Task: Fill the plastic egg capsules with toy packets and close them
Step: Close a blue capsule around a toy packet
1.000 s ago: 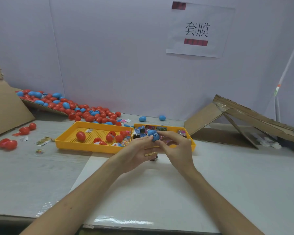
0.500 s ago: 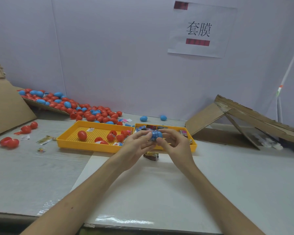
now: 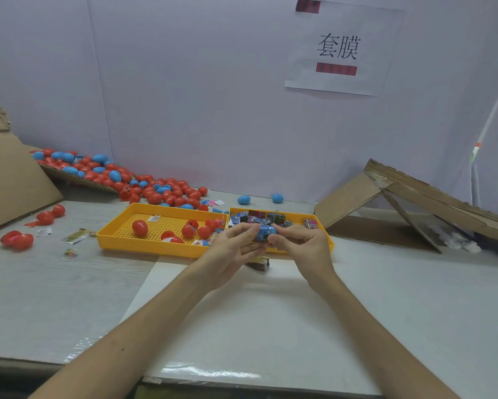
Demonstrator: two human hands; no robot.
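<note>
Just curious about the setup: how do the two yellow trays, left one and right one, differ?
The left tray holds mainly red eggs; the right tray holds toy packets. The left tray's dotted floor is mostly bare; the right tray's floor is hidden under its load. Both are yellow, shallow and sit side by side.
</note>
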